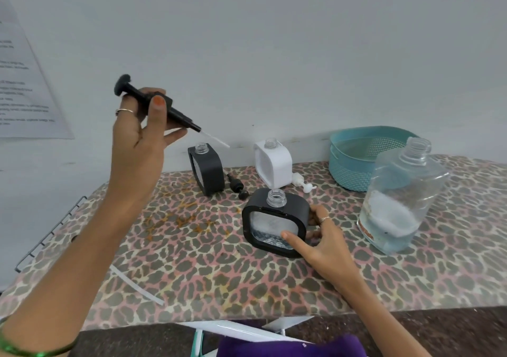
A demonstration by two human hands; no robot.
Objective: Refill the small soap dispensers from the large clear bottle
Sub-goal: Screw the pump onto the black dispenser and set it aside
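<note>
My left hand (145, 129) grips a black pump head (164, 107) raised above the table, its thin clear tube pointing down to the right. My right hand (321, 236) holds the near black dispenser (274, 219) by its right side, thumb on the front window; its clear neck is uncapped. A second black dispenser (207, 171) and a white dispenser (274, 166) stand uncapped further back. Between them lie a black pump (237, 186) and a white pump (301, 183). The large clear bottle (397, 200) stands open at the right with a little liquid at the bottom.
A teal plastic basket (354, 162) sits at the back right against the wall. The table wears a leopard-print cover (192, 260) with orange stains left of centre. A white strip (137, 285) lies near the front. A metal rack (49, 233) edges the left side.
</note>
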